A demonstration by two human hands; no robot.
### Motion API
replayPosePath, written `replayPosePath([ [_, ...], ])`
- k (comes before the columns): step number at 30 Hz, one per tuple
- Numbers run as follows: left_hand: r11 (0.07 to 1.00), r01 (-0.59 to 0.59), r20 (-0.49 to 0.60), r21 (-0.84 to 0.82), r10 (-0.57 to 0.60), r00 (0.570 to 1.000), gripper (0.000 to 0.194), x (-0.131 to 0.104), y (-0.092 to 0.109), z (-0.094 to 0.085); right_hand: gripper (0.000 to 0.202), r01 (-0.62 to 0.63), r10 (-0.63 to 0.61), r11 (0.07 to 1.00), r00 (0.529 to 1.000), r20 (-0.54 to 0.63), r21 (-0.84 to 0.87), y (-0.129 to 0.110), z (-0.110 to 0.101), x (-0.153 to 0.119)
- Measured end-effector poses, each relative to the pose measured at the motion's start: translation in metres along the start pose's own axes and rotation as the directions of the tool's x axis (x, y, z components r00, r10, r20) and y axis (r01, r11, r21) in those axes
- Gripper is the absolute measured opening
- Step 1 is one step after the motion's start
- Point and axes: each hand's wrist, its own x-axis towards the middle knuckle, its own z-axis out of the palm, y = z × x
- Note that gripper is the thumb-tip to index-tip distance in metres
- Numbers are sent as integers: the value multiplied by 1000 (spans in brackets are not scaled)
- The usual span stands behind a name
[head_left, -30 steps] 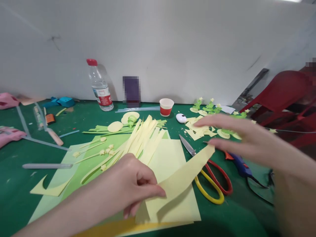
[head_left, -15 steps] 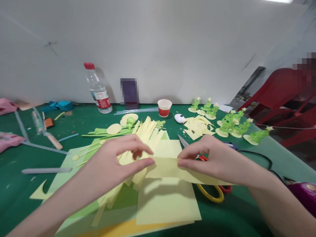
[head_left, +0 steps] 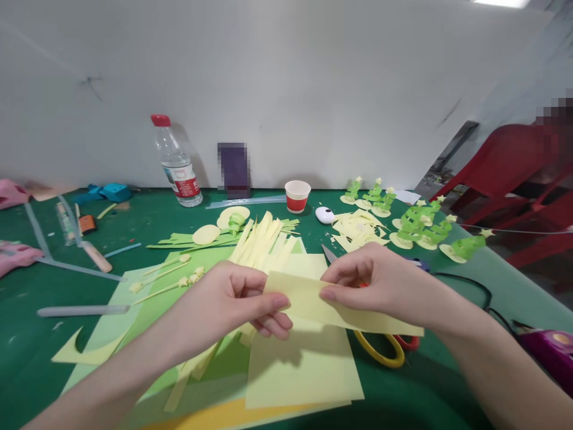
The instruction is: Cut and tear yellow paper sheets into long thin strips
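A wide band of pale yellow paper (head_left: 304, 295) is stretched between my two hands. My left hand (head_left: 246, 301) pinches its left end between thumb and fingers. My right hand (head_left: 371, 286) grips the band near its middle, and its right end runs on below that hand. Under the band lie pale yellow sheets (head_left: 304, 370) on top of green paper. Cut yellow strips (head_left: 259, 239) fan out behind my left hand. Scissors with a yellow and red handle (head_left: 380, 352) lie below my right hand, partly hidden by it and the paper.
Small green spiral trees (head_left: 416, 224) stand at the back right beside yellow scraps (head_left: 358, 229). Farther back are a paper cup (head_left: 298, 197), a white oval object (head_left: 324, 215) and a water bottle (head_left: 181, 173). Pink glue guns (head_left: 18, 257) lie at far left.
My left hand has closed on the band's left end, which is now raised and tilted. Its fingers have curled beneath the paper. My right hand has barely moved.
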Motion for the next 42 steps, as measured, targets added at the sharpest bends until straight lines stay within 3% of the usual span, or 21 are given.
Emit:
replayPosePath([
  [3, 1000, -5, 16, 25, 4, 1000, 22, -2, 0, 1, 16, -12, 12, 1000, 1000, -6, 2, -2, 2, 0],
  [5, 988, -25, -3, 152, 26, 1000, 20, -3, 1, 3, 15, -26, 26, 1000, 1000, -7, 1, -4, 5, 0],
  [8, 892, -120, -97, 435, 179, 979, 14, -5, 4, 7, 16, -38, 37, 999, 999, -25, -38, -4, 11, 0],
  [10, 836, -195, -106, 513, 287, 952, 14, -5, 4, 11, 15, -28, 25, 997, 999, -48, -74, -3, 17, 0],
  [18, 794, -232, -96, 561, 341, 935, 18, -1, -8, 16, 18, 31, -52, 974, 995, -90, -223, 2, 34, 1],
  [24, 817, -192, -71, 543, 273, 959, 16, 3, -10, 12, 22, 79, -121, 926, 988, -91, -370, 4, 40, -2],
  [31, 844, -102, -114, 527, 190, 975, 14, 3, -3, 1, 26, -16, -2, 921, 999, -46, -390, -4, 24, -4],
  [37, 798, -152, -245, 583, 351, 904, 14, 3, -1, -12, 22, -44, 16, 932, 997, -79, -359, -7, 12, -8],
  [40, 776, -277, -145, 567, 425, 893, 17, 3, -7, 0, 23, -41, 20, 939, 998, -64, -343, -6, 16, -8],
  [42, 710, -370, -58, 600, 500, 864, 16, 4, -16, 11, 22, -53, 32, 935, 997, -65, -351, -6, 22, -7],
])
